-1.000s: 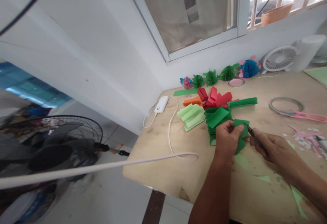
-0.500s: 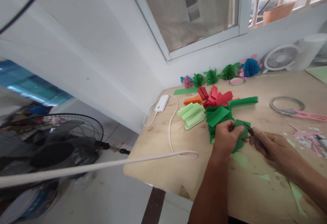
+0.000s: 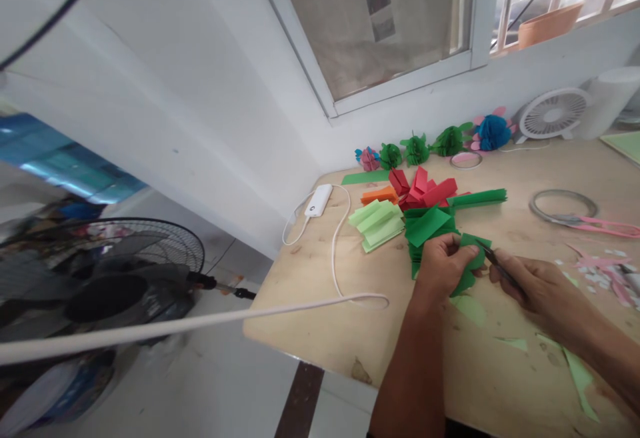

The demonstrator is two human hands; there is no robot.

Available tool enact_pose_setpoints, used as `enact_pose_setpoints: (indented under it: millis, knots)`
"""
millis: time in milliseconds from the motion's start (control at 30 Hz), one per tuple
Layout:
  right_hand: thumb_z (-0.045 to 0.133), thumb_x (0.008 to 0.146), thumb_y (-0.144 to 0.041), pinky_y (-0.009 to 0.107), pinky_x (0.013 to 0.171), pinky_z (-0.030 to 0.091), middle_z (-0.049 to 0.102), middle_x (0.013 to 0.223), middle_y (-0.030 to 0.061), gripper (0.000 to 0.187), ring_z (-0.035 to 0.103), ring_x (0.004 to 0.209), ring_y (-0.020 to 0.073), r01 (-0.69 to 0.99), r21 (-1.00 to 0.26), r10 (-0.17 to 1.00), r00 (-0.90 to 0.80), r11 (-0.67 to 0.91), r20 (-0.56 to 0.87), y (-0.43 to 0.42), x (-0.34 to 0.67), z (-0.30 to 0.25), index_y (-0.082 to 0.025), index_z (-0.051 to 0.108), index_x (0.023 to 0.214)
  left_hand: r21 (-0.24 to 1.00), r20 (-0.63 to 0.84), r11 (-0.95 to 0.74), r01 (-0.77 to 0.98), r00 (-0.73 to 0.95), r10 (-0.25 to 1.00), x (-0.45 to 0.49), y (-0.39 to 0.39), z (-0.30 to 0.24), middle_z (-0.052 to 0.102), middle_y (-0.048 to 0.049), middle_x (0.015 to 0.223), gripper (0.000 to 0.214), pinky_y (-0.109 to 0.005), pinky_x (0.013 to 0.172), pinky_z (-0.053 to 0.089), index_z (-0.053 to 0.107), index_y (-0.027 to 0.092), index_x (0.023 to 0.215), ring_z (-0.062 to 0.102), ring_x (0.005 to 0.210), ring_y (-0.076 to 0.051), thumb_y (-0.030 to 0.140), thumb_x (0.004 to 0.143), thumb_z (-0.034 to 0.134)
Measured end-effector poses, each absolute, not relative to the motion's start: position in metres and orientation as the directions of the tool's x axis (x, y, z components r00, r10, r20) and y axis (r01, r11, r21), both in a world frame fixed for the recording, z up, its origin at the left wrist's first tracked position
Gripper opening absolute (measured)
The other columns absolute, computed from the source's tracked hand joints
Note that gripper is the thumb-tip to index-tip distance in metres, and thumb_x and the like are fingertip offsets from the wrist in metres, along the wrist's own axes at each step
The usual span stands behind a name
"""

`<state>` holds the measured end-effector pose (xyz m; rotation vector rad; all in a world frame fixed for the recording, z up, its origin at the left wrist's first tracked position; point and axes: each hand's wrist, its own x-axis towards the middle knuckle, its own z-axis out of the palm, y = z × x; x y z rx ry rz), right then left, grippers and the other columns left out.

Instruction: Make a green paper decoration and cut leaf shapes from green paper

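My left hand (image 3: 443, 265) is closed around a folded piece of dark green paper (image 3: 473, 257), held just above the wooden table (image 3: 320, 318). My right hand (image 3: 537, 286) grips small dark scissors (image 3: 493, 261) whose blades meet the paper's right edge. Just behind the hands lie piles of pleated paper: dark green (image 3: 425, 225), light green (image 3: 377, 223), red (image 3: 423, 191) and orange (image 3: 379, 195).
A white power bank (image 3: 319, 201) with its cable (image 3: 335, 258) lies at the table's left. Paper flowers (image 3: 415, 150), a small white fan (image 3: 550, 115), tape rolls (image 3: 563, 205), pink scissors (image 3: 600, 227) and paper scraps (image 3: 580, 375) lie around. A floor fan (image 3: 105, 285) stands left of the table.
The view has shifted slightly. Both hands stay at the green paper with the scissors at its edge; the paper has turned a little in my left hand.
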<state>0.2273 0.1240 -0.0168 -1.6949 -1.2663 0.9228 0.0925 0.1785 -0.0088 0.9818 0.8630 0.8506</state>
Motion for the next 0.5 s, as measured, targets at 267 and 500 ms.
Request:
enact_pose_setpoints:
  millis: [267,500]
  knots:
    - [0.039,0.066,-0.084,0.028,0.044,0.03,0.041,0.044,-0.0015,0.063,0.035,0.044,0.0127,0.358,-0.903,0.962,0.213,-0.239,-0.171,0.124,0.2268,-0.0157,-0.023,0.049,0.05,0.926,-0.222,0.328,-0.187,0.431,0.874,0.0915,0.1798,-0.011,0.059,-0.0009,0.056,0.028,-0.023,0.05,0.042,0.058,0.014,0.067,0.053,0.047,-0.01,0.038,0.061,0.071]
    - [0.038,0.066,-0.084,0.028,0.043,0.028,0.04,0.042,-0.0017,0.066,0.033,0.043,0.0124,0.351,-0.898,0.954,0.229,-0.265,-0.192,0.1245,0.2265,-0.0184,-0.022,0.055,0.053,0.932,-0.208,0.311,-0.185,0.429,0.879,0.0907,0.181,-0.0119,0.062,-0.0028,0.058,0.032,-0.022,0.049,0.042,0.058,0.014,0.066,0.056,0.048,-0.011,0.042,0.06,0.072]
